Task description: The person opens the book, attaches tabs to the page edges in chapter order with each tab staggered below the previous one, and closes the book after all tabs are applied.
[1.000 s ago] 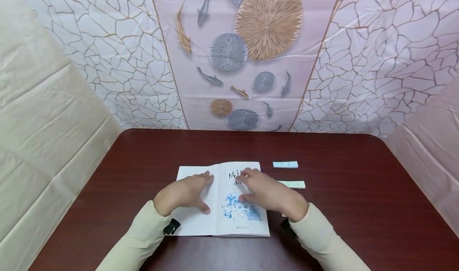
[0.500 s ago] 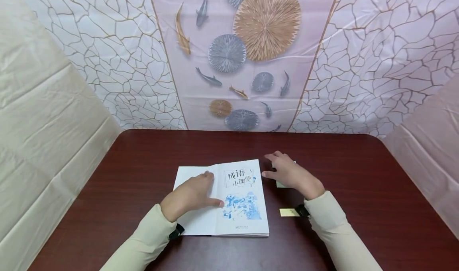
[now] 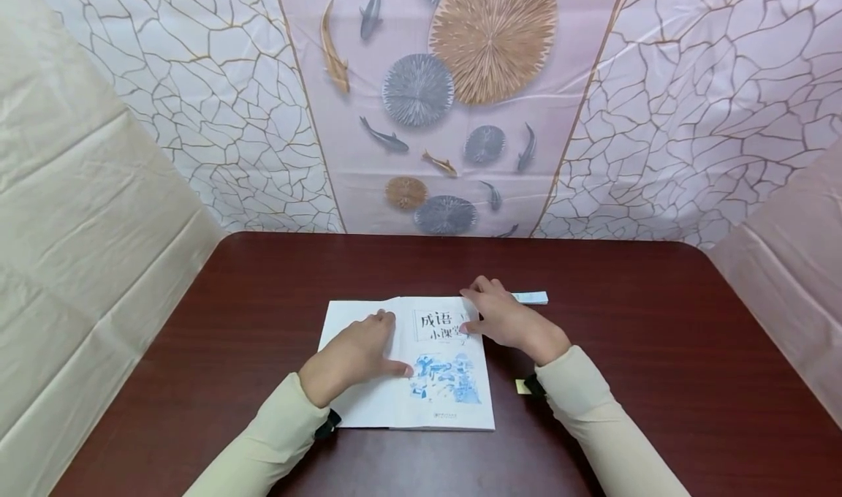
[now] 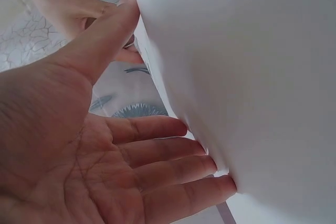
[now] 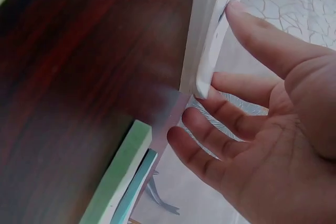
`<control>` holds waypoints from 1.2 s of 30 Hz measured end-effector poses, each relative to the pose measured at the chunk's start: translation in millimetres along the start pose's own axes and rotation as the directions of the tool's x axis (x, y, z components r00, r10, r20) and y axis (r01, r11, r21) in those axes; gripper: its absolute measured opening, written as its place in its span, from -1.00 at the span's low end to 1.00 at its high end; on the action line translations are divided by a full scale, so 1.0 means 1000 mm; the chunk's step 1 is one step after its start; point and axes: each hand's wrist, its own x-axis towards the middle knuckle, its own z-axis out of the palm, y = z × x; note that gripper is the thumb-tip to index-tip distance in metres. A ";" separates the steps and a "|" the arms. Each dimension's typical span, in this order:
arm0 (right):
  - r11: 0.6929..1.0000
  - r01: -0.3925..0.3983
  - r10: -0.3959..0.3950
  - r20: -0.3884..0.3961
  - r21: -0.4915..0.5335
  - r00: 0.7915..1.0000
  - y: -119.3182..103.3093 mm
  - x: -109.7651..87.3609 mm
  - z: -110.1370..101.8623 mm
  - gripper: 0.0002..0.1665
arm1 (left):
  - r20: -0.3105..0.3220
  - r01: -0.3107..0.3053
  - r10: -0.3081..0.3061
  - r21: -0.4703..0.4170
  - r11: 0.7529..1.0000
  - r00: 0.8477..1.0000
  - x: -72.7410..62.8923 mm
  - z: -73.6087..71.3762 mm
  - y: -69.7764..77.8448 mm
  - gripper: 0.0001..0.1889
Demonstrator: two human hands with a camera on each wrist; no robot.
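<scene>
An open book [image 3: 447,413] lies on the table, its left page blank and its right page printed with Chinese characters and a blue drawing. My left hand [image 3: 351,358] rests across the left page and the fold. Its fingers are extended and its thumb reaches onto the right page; the left wrist view shows the fingertips against the white paper. At the top right corner of the book is my right hand [image 3: 513,321]. In the right wrist view the thumb touches the page face and a fingertip touches the corner edge. No pinched page can be made out.
Right of the book lie a blue sticky-note pad [image 3: 533,298] and a yellow one [image 3: 522,387], partly hidden by the wrist. A green pad [image 5: 118,171] shows beside the blue pad in the right wrist view. Patterned cloth hangs behind the dark table [image 3: 625,300].
My right hand left the right page, went out over the sticky-note pads, then came back left to the page's top corner. My left thumb shifted right across the fold.
</scene>
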 end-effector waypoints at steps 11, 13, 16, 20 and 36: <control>0.961 -0.015 -0.017 -0.114 -0.276 0.993 -0.013 -0.002 0.007 -0.31 | 0.002 0.024 -0.024 0.013 1.000 1.000 0.001 -0.002 0.002 0.06; 0.949 -0.010 -0.033 -0.132 -0.314 0.991 -0.016 -0.002 0.009 -0.36 | 0.004 0.023 -0.024 0.016 1.000 1.000 0.001 -0.002 0.001 0.06; 0.952 -0.013 -0.037 -0.158 -0.306 0.987 -0.018 -0.002 0.011 -0.41 | 0.001 0.019 -0.019 0.022 1.000 1.000 0.000 -0.003 0.001 0.06; 0.993 -0.033 0.014 -0.167 -0.113 0.986 -0.017 -0.001 0.011 -0.45 | -0.010 0.003 -0.002 0.038 0.999 1.000 -0.001 -0.004 -0.001 0.05; 0.797 0.092 0.005 -0.159 0.596 0.987 -0.034 -0.020 0.000 -0.38 | -0.071 -0.058 0.053 -0.071 0.996 0.996 0.006 -0.012 -0.020 -0.66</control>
